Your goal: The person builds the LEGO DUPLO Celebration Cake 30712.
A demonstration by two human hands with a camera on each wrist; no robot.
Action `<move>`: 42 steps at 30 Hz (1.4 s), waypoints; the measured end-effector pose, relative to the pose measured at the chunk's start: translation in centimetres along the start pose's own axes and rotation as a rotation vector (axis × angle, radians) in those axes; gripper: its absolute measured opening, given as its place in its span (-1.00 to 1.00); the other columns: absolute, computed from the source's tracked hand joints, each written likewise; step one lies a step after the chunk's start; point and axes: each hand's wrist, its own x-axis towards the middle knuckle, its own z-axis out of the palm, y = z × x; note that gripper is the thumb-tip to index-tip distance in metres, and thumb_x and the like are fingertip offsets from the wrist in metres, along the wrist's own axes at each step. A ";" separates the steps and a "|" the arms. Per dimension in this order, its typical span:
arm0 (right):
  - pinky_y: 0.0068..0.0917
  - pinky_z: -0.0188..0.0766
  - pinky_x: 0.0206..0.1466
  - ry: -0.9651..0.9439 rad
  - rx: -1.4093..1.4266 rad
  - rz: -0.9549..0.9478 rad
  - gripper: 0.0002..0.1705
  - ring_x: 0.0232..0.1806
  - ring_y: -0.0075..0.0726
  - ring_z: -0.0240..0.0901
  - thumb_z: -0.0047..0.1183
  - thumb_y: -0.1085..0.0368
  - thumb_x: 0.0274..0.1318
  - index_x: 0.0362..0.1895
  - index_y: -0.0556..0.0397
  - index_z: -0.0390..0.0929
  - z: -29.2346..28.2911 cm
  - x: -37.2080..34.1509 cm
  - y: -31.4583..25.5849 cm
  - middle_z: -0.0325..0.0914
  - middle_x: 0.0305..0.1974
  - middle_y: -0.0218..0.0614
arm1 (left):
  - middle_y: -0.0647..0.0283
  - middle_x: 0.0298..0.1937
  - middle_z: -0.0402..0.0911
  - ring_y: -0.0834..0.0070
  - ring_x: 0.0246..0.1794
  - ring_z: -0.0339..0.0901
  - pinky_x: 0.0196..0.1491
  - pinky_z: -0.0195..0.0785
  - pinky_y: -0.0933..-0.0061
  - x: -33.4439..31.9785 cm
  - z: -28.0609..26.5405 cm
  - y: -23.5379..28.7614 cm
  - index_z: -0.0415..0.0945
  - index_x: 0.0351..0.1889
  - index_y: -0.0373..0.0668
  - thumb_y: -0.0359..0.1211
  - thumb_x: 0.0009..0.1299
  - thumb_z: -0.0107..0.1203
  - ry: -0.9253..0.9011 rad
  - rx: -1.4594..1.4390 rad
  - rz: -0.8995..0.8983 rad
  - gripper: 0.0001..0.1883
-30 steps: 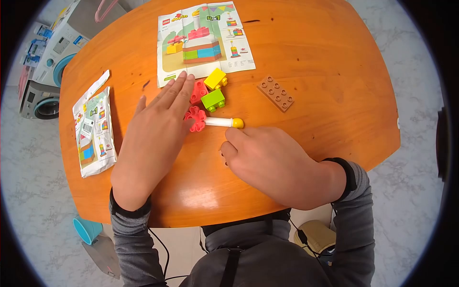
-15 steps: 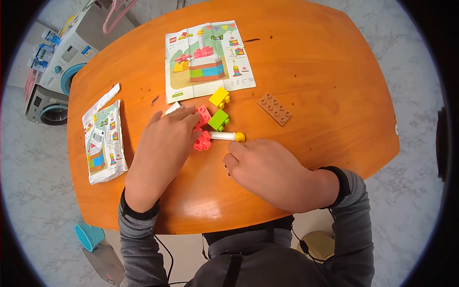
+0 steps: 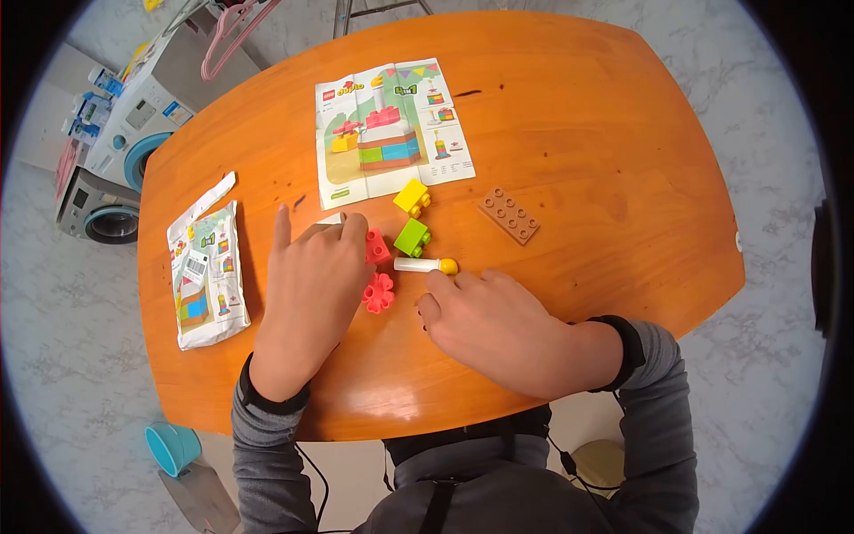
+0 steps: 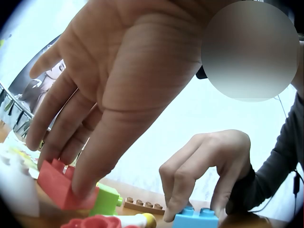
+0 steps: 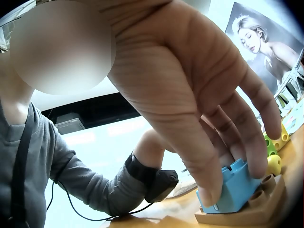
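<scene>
- Nearest, right of centre in the head view, the right hand (image 3: pixel 494 325) pinches a light blue Duplo brick (image 5: pixel 232 190) between thumb and fingertips
- At the lower right of the right wrist view that brick sits over one end of a brown studded plate (image 5: pixel 242 217), bare studs beside it; whether it is pressed fully home I cannot tell
- The step in hand looks to be fitting blue onto brown; the next move seems to call for lined-up studs and a straight push down, with the plate kept from sliding
- Left of centre, the left hand (image 3: pixel 311 289) appears to pinch the red brick (image 3: pixel 379 246) between thumb and fingers, little finger stretched out; how firmly I cannot tell
- By its thumb side lies the red flower piece (image 3: pixel 378 295); mid-frame, a white candle piece with a yellow tip (image 3: pixel 425 265)
- Beyond these, the green brick (image 3: pixel 412 238), then the yellow brick (image 3: pixel 412 197), with a second brown plate (image 3: pixel 509 214) right of them
- Farthest, upper middle, the Duplo leaflet (image 3: pixel 391 133) lies unfolded
</scene>
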 end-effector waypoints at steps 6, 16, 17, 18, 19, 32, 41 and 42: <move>-0.39 0.40 -0.37 0.089 0.039 0.000 -0.79 -0.36 -0.28 0.50 0.20 0.29 -0.08 -0.40 0.11 0.48 -0.2 0.1 1.4 0.40 -0.39 -0.27 | 0.15 -0.26 0.66 0.12 -0.28 0.57 0.25 0.17 -0.11 -2.7 -3.7 0.7 0.47 -0.03 -0.16 -0.33 0.21 0.28 0.025 -0.261 -0.024 -0.63; -0.24 0.38 -0.28 0.134 0.252 0.184 -0.54 -0.27 -0.06 0.45 0.33 0.18 -0.15 -0.20 0.13 0.43 -4.6 -2.4 3.3 0.41 -0.33 -0.21 | 0.21 -0.11 0.65 0.24 -0.15 0.59 0.16 0.34 -0.07 -4.3 -4.0 3.4 0.48 -0.01 -0.13 -0.31 0.27 0.23 0.043 -0.396 0.121 -0.66; -0.24 0.38 -0.28 0.133 0.253 0.182 -0.54 -0.27 -0.06 0.45 0.33 0.18 -0.15 -0.20 0.13 0.43 -4.7 -2.4 3.3 0.41 -0.33 -0.21 | 0.18 -0.11 0.61 0.25 -0.16 0.59 0.12 0.35 0.01 -4.2 -3.6 3.5 0.44 -0.02 -0.21 -0.43 0.22 0.18 0.051 -0.369 0.190 -0.65; -0.24 0.38 -0.27 0.136 0.238 0.216 -0.52 -0.26 -0.06 0.45 0.32 0.18 -0.15 -0.17 0.13 0.43 -4.7 -2.4 3.4 0.43 -0.31 -0.20 | 0.15 -0.11 0.57 0.27 -0.18 0.60 0.08 0.36 0.09 -4.2 -3.3 3.6 0.40 -0.04 -0.29 -0.55 0.17 0.14 0.059 -0.341 0.259 -0.64; -0.24 0.38 -0.27 0.140 0.223 0.251 -0.51 -0.25 -0.05 0.46 0.32 0.19 -0.14 -0.15 0.12 0.42 -4.7 -2.4 3.4 0.45 -0.29 -0.19 | 0.15 -0.11 0.57 0.27 -0.18 0.60 0.08 0.36 0.09 -4.1 -3.1 3.8 0.40 -0.04 -0.29 -0.55 0.17 0.14 0.058 -0.341 0.259 -0.64; -0.22 0.36 -0.26 0.076 0.167 0.398 -0.54 -0.23 -0.01 0.45 0.27 0.25 -0.08 -0.09 0.13 0.43 -5.1 -2.2 3.4 0.50 -0.26 -0.19 | 0.13 -0.09 0.58 0.16 -0.17 0.57 -0.15 0.48 0.28 -3.3 -1.9 4.3 0.49 -0.09 -0.27 -0.40 0.21 0.23 -0.094 -0.416 0.237 -0.68; -0.25 0.30 -0.22 0.074 0.065 0.424 -0.60 -0.24 -0.06 0.45 0.24 0.25 -0.06 -0.09 0.04 0.48 -4.8 -1.8 4.2 0.52 -0.31 -0.25 | 0.13 -0.18 0.55 0.15 -0.31 0.56 -0.24 0.46 0.26 -3.0 -1.5 4.0 0.49 -0.13 -0.27 -0.42 0.22 0.21 -0.126 -0.484 0.202 -0.73; -0.24 0.31 -0.22 0.117 0.085 0.437 -0.62 -0.26 -0.06 0.45 0.23 0.25 -0.05 -0.09 0.02 0.50 -4.8 -1.8 4.4 0.53 -0.32 -0.26 | 0.15 -0.23 0.54 0.16 -0.35 0.55 -0.26 0.44 0.25 -3.0 -1.5 4.0 0.49 -0.15 -0.26 -0.42 0.21 0.21 -0.122 -0.498 0.202 -0.74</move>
